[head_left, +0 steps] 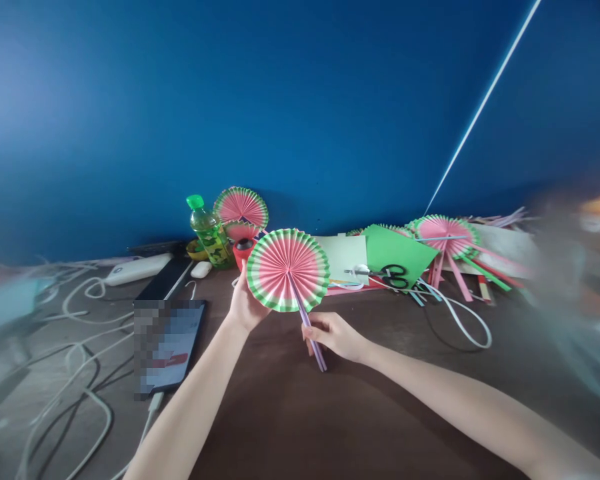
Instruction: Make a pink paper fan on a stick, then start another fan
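Left end from where I'm standing: limp white cables (111,419) looped on the dark table (280,413), flat glass-faced phone (180,350) beside them. Then a clear plastic bottle (209,233), green cap, waisted, glossy. Behind it, a second fan (241,203), same crimped paper look.

Left hand (245,308) sits at the left rim of the pleated fan (280,267), thumb up along the edge; fingers go behind the disc, so can't tell whether they're gripping or just propping it.

Fan itself: held up over mid-table, face toward the wearer. Round, radial pleats, pink centre fading to white, green border. Should be near weightless, springy across the folds, easy to crease at the rim. Dry paper, so little slip expected. I'd hold it by the purple handle strips (300,300), slim and straight, likely the stiffest part; pinching the pleats risks crushing them.

Right hand (337,335) has exactly that: thumb and fingers closed round the strips below the disc.

Further right: smooth, flat green sheet (397,243), sharp corners, black-handled scissors (380,272) against its lower edge. Last, a third fan (443,232) with pink strips.
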Motion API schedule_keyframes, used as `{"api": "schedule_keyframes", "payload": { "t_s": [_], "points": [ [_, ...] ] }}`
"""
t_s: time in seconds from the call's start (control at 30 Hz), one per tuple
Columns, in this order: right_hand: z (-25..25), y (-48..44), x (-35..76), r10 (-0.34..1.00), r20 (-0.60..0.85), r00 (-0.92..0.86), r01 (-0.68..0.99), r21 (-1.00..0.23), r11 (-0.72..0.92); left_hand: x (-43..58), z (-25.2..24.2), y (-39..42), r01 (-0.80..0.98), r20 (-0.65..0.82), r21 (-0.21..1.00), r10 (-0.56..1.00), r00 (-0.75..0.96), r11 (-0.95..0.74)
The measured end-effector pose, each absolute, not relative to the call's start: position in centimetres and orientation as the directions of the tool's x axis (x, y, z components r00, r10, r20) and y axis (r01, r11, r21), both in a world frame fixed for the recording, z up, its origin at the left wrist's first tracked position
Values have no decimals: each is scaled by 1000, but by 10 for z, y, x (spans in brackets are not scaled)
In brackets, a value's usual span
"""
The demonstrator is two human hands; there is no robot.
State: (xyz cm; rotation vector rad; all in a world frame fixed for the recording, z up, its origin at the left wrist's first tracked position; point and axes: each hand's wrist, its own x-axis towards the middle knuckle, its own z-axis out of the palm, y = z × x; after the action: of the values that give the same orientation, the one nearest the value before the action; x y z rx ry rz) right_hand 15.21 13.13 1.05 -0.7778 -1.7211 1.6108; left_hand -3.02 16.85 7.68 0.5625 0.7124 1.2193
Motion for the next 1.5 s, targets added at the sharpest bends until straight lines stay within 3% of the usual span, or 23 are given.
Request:
{"api": "schedule_keyframes", "payload": {
  "t_s": [0.23,0.77,0.97,1.5],
  "points": [
    [6,129,150,844,68,-531,14,-996,89,-40,78,174,-583,-242,781,969,52,226],
    [20,141,137,924,135,-357,133,-972,193,-15,63,173,-706,-48,705,998,45,66],
    [24,143,121,921,182,-345,135,-961,241,-4,54,166,-697,-178,684,976,127,215],
    [14,139,112,947,233,-220,137,-954,266,-3,36,163,-530,-46,833,976,213,156]
  ]
}}
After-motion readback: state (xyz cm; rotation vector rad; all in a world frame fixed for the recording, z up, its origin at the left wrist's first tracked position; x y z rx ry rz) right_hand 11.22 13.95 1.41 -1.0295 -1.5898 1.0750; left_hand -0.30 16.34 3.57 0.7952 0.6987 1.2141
